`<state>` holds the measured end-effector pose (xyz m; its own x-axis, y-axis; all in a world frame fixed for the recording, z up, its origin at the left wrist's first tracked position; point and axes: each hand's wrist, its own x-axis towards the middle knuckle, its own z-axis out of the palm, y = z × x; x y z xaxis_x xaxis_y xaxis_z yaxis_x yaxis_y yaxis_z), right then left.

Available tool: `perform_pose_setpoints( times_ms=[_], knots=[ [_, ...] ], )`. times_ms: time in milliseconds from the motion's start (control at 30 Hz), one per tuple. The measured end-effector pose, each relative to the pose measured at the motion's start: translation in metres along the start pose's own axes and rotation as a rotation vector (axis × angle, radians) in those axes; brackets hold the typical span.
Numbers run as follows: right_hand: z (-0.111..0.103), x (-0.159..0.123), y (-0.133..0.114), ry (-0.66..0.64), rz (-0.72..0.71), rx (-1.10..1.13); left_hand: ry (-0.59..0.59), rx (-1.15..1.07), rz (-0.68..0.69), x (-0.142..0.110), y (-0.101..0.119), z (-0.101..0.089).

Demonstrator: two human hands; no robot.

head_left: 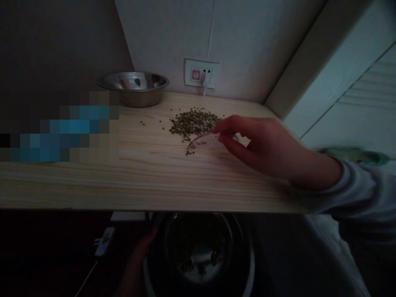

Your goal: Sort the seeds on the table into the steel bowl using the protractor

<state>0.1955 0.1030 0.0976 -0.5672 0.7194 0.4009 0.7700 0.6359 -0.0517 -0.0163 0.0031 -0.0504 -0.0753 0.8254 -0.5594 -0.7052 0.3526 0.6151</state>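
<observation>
My right hand (pixel 266 144) pinches a thin, clear plastic lid (pixel 206 143) between thumb and fingers. The lid stands tilted on its edge at the near side of a spread of small green beans (pixel 196 121), which look like mung beans. A few beans lie against the lid's lower edge. Below the table's front edge, my left hand (pixel 139 260) grips the left rim of a large metal bowl (pixel 252 264). Dark beans show at the bottom of that bowl. Deep shadow hides most of the left fingers.
On the wooden table (pixel 139 177), a second metal bowl (pixel 142 99) stands at the back left. Behind it, a wall socket (pixel 202 73) holds a plug with a cord. A white power strip or adapter (pixel 105 241) hangs lower left. A blurred-out blue patch lies at left.
</observation>
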Motion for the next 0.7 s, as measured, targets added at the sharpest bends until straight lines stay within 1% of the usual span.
perform_pose_setpoints(
  times_ms=[100,233,333,467,567,633,700],
  knots=[
    [0.000,0.001,-0.002,-0.005,0.011,0.005,-0.009,-0.036,0.000,-0.003,0.001,0.004],
    [0.001,0.001,-0.002,-0.018,0.007,0.014,0.006,-0.041,0.016,-0.004,0.002,0.005],
    [0.001,0.001,-0.003,-0.016,-0.005,0.015,0.030,-0.015,-0.013,-0.004,0.003,0.007],
    [0.000,0.001,-0.005,-0.015,-0.012,0.010,0.027,0.012,-0.064,-0.005,0.006,0.009],
    [-0.001,0.001,-0.008,-0.026,-0.017,0.009,0.039,0.038,-0.113,-0.003,0.008,0.005],
    [-0.002,0.001,-0.009,-0.034,-0.032,0.013,0.071,0.075,-0.150,-0.001,0.008,0.000],
    [-0.003,0.001,-0.010,-0.037,-0.045,0.018,0.110,0.116,-0.151,0.001,0.008,-0.004]
  ],
)
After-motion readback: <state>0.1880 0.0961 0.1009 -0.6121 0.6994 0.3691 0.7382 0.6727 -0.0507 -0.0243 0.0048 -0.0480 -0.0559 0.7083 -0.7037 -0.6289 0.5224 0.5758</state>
